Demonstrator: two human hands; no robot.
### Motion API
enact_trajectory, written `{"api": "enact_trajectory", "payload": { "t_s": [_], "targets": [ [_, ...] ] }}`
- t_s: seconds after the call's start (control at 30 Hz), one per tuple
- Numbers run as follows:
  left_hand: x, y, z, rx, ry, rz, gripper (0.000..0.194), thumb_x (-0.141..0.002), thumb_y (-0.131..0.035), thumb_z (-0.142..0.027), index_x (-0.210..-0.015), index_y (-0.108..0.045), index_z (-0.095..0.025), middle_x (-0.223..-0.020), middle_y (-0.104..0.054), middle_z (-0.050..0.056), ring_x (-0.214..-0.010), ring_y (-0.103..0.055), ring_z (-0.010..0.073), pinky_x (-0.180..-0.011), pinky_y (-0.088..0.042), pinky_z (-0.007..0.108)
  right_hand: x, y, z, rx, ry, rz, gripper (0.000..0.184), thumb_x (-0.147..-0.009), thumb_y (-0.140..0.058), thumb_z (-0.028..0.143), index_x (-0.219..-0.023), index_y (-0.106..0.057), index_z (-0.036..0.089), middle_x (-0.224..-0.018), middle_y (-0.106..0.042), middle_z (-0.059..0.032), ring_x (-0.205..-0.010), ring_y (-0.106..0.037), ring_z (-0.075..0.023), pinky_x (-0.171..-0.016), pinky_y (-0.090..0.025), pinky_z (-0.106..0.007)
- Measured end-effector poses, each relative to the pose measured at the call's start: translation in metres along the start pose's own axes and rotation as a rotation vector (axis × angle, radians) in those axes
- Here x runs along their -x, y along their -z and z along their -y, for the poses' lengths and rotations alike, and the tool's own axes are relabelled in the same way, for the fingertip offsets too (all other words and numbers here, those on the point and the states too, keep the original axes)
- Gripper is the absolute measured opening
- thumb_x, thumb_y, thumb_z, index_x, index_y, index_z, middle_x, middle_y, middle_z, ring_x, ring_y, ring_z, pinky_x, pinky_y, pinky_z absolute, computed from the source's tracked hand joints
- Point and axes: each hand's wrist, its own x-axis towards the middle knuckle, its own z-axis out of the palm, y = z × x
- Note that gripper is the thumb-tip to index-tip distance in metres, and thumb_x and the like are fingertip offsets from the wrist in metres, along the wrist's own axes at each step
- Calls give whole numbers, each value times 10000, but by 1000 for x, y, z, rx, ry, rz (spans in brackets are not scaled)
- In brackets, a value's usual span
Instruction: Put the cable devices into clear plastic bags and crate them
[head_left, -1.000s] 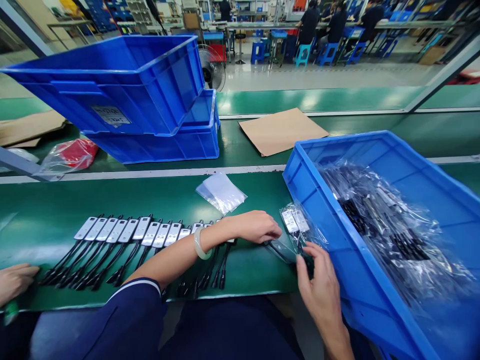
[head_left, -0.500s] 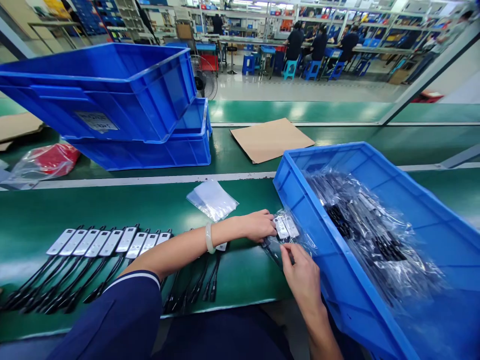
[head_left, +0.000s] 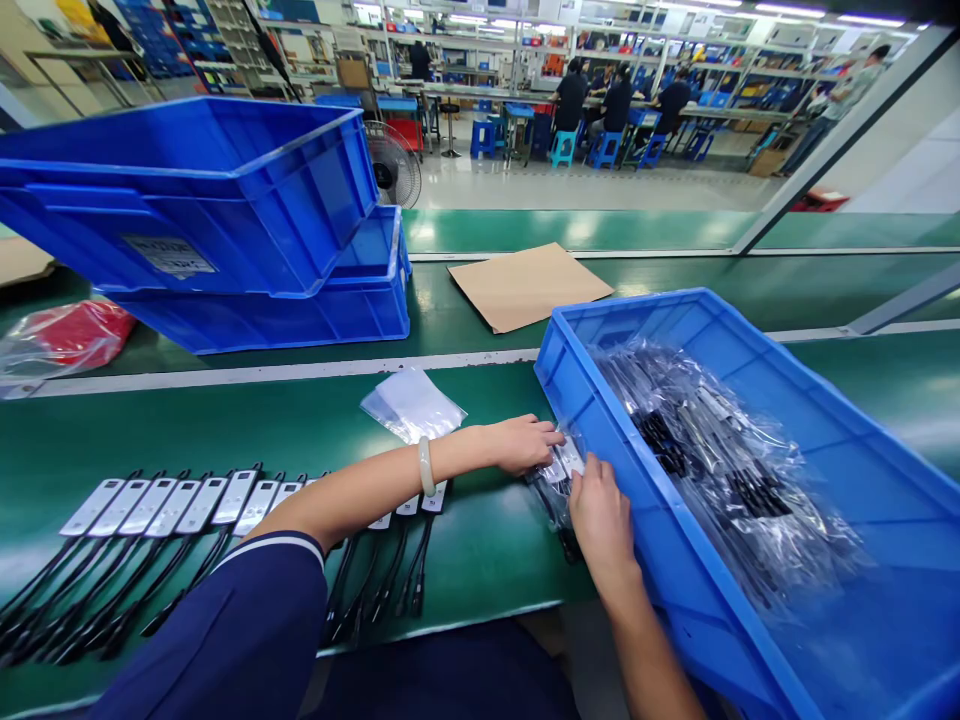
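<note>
A clear plastic bag [head_left: 553, 488] with white rectangular devices and black cables in it lies on the green table, beside a blue bin. My left hand [head_left: 527, 443] is closed on the bag's upper left part, its fingertips over the white devices. At the bag's right side, my right hand [head_left: 602, 515] grips the plastic with bent fingers; its thumb and fingertips are partly hidden. A row of white devices with black cables [head_left: 180, 508] is laid out at the left, partly covered by my left arm. Flat clear bags [head_left: 414, 403] lie stacked behind that arm.
The light blue bin [head_left: 847, 430] at the right contains bagged cables [head_left: 720, 450]. Two dark blue bins [head_left: 300, 240] are stacked at the back left, near a red item in plastic [head_left: 79, 335]. A cardboard sheet [head_left: 531, 285] lies behind. Several people sit far off.
My right hand has moved up along the bag's right side, nearer the white devices. My left hand stays on the bag. The whole view has shifted slightly.
</note>
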Motion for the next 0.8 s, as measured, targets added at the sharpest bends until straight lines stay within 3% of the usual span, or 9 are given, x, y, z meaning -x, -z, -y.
{"api": "enact_trajectory", "payload": {
  "t_s": [0.13,0.23,0.5,0.8],
  "targets": [
    [-10,-4,7,-12,-39,17,162,-773,-602,-201,-890,-712,-220,-1451,-384,62,-1218,-417,298,-878,-410,387,-3,5,3,38,-27,46,300,-982,-297,180,-1160,-526,104,-1032,-595,-128,-710,-639,-155,-549,-386,-238],
    [-18,-2,11,4,-46,53,169,-751,-623,-200,-887,-720,-228,-1450,-393,47,-1283,-359,316,-955,-385,413,-5,8,7,65,-39,86,283,-975,-294,158,-1123,-530,110,-1049,-584,-127,-704,-649,-151,-562,-407,-231],
    [-32,9,12,20,-101,43,82,-753,-619,-183,-730,-697,-195,-1146,-625,67,-1143,-465,275,-977,-378,393,-18,24,8,97,-55,217,321,-925,-263,55,-1014,-568,97,-920,-654,-149,-791,-693,-257,-653,-503,-314],
    [-43,4,13,-2,-148,-35,132,-765,-609,-109,-650,-628,-171,-897,-678,83,-1018,-510,217,-881,-372,325,-30,27,9,99,-53,274,351,-909,-264,29,-985,-604,74,-923,-681,-192,-876,-692,-294,-733,-532,-385]
  ]
}}
